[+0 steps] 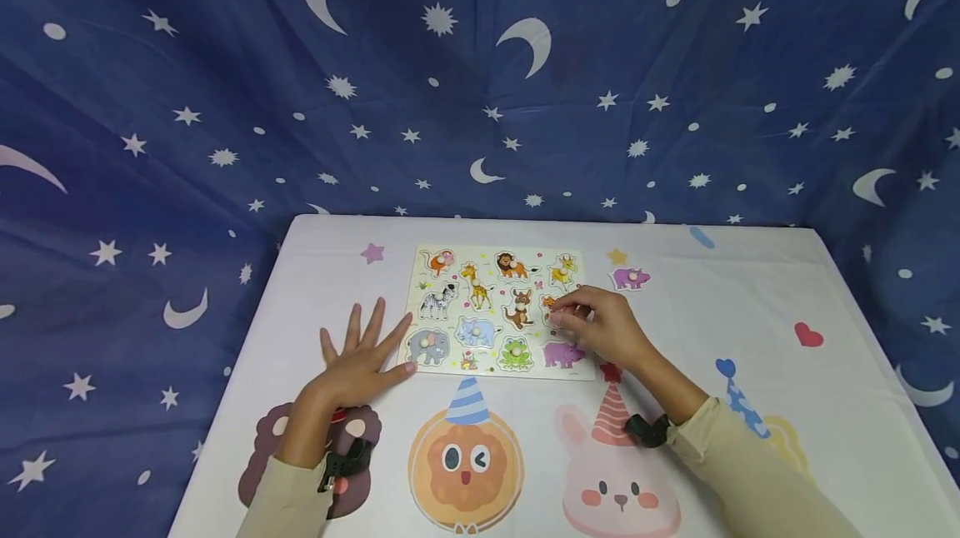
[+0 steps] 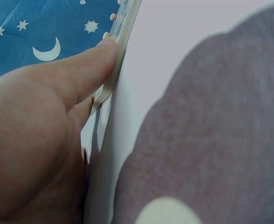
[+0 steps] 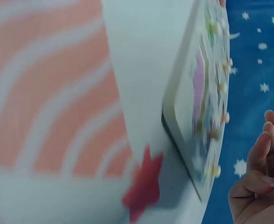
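Note:
A white wooden knob-puzzle board (image 1: 465, 249) lies on the table with animal pieces in it, among them a zebra (image 1: 438, 302), a lion (image 1: 512, 266) and a frog (image 1: 515, 353). My left hand (image 1: 358, 371) has its fingers spread, index finger and thumb at the board's left edge; the left wrist view shows the thumb (image 2: 92, 65) against that edge. Over the board's right side, my right hand (image 1: 600, 323) partly covers an orange animal piece (image 1: 548, 305). Its fingers (image 3: 263, 156) are loosely curled in the right wrist view, with nothing visible between them and apart from the knobs.
A purple hippo piece (image 1: 630, 278) with a knob lies on the table beyond the board's right edge. The board's lower right hippo spot (image 1: 561, 355) shows no knob. The white tablecloth (image 1: 720, 296) has printed cartoon animals. Behind the table hangs a blue star-and-moon cloth (image 1: 420, 55).

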### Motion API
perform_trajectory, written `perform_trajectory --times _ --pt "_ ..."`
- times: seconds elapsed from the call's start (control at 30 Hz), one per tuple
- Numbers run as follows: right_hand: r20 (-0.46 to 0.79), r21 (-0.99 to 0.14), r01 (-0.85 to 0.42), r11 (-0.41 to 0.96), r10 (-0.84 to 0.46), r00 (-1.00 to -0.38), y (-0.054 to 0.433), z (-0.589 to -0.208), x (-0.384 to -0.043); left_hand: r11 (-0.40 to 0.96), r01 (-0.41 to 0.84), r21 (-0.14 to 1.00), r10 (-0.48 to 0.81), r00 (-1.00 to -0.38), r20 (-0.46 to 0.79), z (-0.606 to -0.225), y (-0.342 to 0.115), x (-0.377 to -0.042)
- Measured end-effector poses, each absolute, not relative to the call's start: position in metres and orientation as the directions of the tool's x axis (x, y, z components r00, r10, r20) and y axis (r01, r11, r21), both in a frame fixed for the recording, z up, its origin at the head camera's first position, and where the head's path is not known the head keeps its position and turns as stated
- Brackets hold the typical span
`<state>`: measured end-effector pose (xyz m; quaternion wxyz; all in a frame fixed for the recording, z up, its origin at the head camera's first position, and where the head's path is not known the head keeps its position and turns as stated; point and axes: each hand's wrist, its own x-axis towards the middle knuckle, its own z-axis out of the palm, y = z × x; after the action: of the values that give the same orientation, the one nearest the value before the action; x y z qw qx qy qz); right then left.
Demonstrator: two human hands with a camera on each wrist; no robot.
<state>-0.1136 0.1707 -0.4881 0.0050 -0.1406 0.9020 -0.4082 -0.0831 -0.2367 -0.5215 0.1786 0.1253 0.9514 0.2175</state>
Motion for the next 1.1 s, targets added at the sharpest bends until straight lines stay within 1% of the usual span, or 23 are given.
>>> perform_trajectory --times 0.13,0.3,0.4,0.57,0.73,0.87,1.1 --pt "0.132 -0.725 -0.234 0.648 -0.203 -0.97 0.186 -0.485 -0.121 0.874 0.162 0.458 0.315 -0.906 -0.281 -0.528 -0.238 -0.084" --pt "0.198 -0.686 -0.235 0.689 -0.134 -0.971 0.207 -0.483 -0.13 0.875 0.161 0.457 0.315 -0.906 -0.282 -0.531 -0.24 -0.085" --pt "0.227 -0.664 -0.221 0.714 -0.09 -0.97 0.222 -0.484 -0.136 0.873 0.158 0.462 0.315 -0.906 -0.284 -0.528 -0.239 -0.084" --pt "0.24 -0.632 -0.181 0.754 -0.032 -0.97 0.245 -0.487 -0.146 0.876 0.161 0.455 0.32 -0.9 -0.298 -0.519 -0.236 -0.083" --pt "0.215 -0.599 -0.162 0.784 -0.038 -0.976 0.261 -0.492 -0.156 0.881 0.159 0.445 0.311 -0.904 -0.294 -0.521 -0.237 -0.083" --pt "0.152 -0.601 -0.121 0.79 -0.035 -0.988 0.27 -0.497 -0.161 0.881 0.154 0.448 0.308 -0.904 -0.295 -0.524 -0.238 -0.083" --pt "0.066 -0.591 -0.066 0.804 -0.033 -0.997 0.278 -0.503 -0.168 0.858 0.165 0.486 0.33 -0.903 -0.276 -0.524 -0.239 -0.083"
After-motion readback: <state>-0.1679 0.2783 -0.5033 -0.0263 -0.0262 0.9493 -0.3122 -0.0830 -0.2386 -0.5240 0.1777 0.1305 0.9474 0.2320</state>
